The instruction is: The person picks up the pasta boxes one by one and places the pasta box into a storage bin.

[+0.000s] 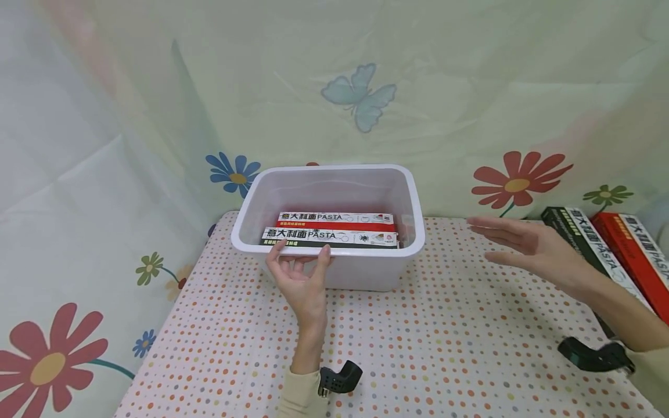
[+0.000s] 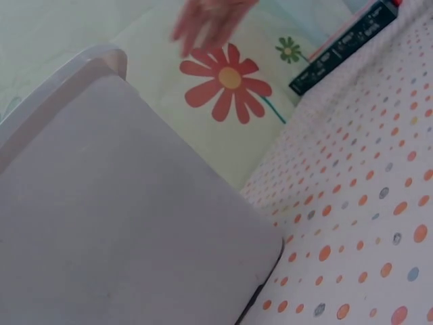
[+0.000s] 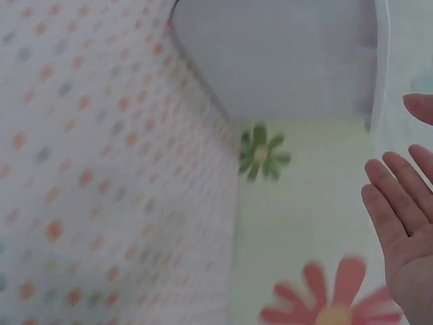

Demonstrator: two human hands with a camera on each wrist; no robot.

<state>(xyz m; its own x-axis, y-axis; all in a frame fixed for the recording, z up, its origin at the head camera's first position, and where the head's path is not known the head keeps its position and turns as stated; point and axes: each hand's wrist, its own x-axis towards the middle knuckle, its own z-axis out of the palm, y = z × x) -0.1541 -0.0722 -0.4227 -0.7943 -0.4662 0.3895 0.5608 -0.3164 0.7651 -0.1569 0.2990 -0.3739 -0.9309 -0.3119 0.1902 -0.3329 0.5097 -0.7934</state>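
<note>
gripping bin (image 1: pixel 360 271) with left hand (image 1: pixel 301 281), right hand (image 1: pixel 540 255) hovering, outstretched

- The left forearm (image 1: pixel 309 345) is extended forward, with the left hand (image 1: pixel 302 284) held in front, its fingers (image 1: pixel 299 265) bent.
- The right forearm (image 1: pixel 622 307) is angled inward; the right hand (image 1: pixel 522 247) is held raised, fingers straight, palm (image 3: pixel 416 271) turned leftward, thumb (image 3: pixel 421 107) kept apart.

Tub's near wall (image 1: pixel 360 273) hides the bottom of the near box (image 1: pixel 345 237); that blocks part of the far box (image 1: pixel 355 218). Red box (image 1: pixel 627 249) at right: cropped in head view. Right hand (image 2: pixel 220 13) blurry, cut off up top in left wrist view. Left hand (image 1: pixel 300 284): some fingertips maybe under the rim (image 1: pixel 376 252).
</note>
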